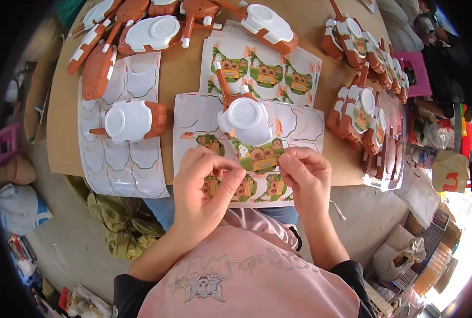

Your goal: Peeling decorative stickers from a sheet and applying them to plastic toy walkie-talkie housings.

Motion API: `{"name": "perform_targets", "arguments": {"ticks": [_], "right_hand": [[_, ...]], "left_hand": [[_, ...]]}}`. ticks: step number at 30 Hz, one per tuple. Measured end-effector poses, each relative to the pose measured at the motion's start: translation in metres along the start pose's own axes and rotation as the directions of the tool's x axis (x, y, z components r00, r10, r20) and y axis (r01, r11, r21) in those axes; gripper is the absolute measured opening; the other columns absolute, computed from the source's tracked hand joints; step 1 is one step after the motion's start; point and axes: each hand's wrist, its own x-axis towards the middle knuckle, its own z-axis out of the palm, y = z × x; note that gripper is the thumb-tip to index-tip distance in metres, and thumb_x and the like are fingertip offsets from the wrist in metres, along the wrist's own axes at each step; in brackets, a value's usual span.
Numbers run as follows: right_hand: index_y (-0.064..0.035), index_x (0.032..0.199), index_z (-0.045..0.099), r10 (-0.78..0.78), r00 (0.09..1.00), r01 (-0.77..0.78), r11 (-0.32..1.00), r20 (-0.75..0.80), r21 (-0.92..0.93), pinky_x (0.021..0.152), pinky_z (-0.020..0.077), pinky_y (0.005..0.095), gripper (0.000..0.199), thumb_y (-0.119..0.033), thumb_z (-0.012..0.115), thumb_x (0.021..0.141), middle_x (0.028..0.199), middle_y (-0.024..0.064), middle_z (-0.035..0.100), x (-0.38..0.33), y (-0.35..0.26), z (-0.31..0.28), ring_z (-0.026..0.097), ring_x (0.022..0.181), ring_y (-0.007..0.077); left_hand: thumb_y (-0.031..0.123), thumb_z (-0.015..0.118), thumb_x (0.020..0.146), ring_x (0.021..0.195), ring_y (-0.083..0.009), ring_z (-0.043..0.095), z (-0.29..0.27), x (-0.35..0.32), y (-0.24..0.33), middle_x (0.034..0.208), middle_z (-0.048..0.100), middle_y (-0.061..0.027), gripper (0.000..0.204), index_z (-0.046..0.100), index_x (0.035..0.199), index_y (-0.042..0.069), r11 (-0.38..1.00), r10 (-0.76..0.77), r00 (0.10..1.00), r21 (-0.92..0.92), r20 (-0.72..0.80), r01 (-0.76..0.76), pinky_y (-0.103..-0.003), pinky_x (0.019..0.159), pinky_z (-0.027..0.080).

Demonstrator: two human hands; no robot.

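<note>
A printed sticker (259,157) with a brown bear and a yellow vehicle on green is stretched between my hands. My right hand (309,177) pinches its right edge between thumb and forefinger. My left hand (204,183) has thumb and forefinger closed at its lower left corner. Just beyond, a brown and white toy walkie-talkie (243,114) lies with its round speaker grille up and antenna pointing away; the sticker's upper edge meets its near end. Under them are sticker sheets (305,124), partly peeled, with several printed stickers showing between my hands.
On the left, another walkie-talkie (132,121) lies on a peeled backing sheet (120,175). Several more (153,33) crowd the far left. Stickered ones (359,108) stand at the right, beside a clear plastic tray (392,175). More printed sheets (262,66) lie beyond on the cardboard-covered table (185,74).
</note>
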Motion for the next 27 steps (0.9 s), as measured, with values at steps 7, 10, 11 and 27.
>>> {"name": "perform_targets", "arguments": {"ticks": [7,10,11,27], "right_hand": [[0.0051,0.098,0.069,-0.001,0.997,-0.002,1.000,0.082,0.026,0.067,0.0504,0.0190,0.012,0.000,0.069,0.087,0.089,0.0068,0.070,0.000,-0.001,-0.007,0.064,0.078,0.0079],[0.0051,0.098,0.069,0.024,0.997,-0.025,1.000,0.078,0.017,0.067,0.0503,0.0194,0.012,-0.001,0.069,0.087,0.089,0.0068,0.070,0.001,-0.004,-0.007,0.063,0.078,0.0076],[0.0050,0.098,0.069,0.017,0.997,-0.018,1.000,0.072,0.004,0.066,0.0498,0.0195,0.012,0.000,0.069,0.086,0.088,0.0059,0.069,0.001,-0.003,-0.007,0.062,0.076,0.0071],[-0.0009,0.078,0.069,-0.399,0.891,0.449,0.702,0.217,-0.553,0.042,0.0325,0.0184,0.009,0.000,0.077,0.074,0.079,0.0026,0.062,0.034,-0.006,0.000,0.048,0.055,0.0041]], "left_hand": [[0.005,0.070,0.084,0.071,-0.0115,0.049,0.000,0.003,0.000,0.080,0.053,-0.0038,0.008,0.065,0.085,-0.002,0.984,-0.125,0.992,-0.127,-0.011,0.122,-0.024,0.064,0.040],[0.005,0.070,0.085,0.070,-0.0091,0.047,0.003,0.004,0.000,0.080,0.053,-0.0024,0.008,0.066,0.085,-0.002,0.967,-0.158,0.987,-0.207,-0.017,0.151,-0.022,0.063,0.038],[0.005,0.070,0.084,0.069,-0.0082,0.046,0.004,0.004,0.000,0.079,0.053,-0.0017,0.008,0.066,0.085,-0.002,0.960,-0.162,0.987,-0.235,-0.020,0.152,-0.022,0.062,0.037],[0.004,0.072,0.083,0.068,-0.0077,0.043,0.013,0.012,-0.005,0.078,0.052,-0.0008,0.011,0.062,0.081,0.000,0.971,-0.176,0.980,-0.182,-0.091,0.158,-0.021,0.061,0.035]]}}
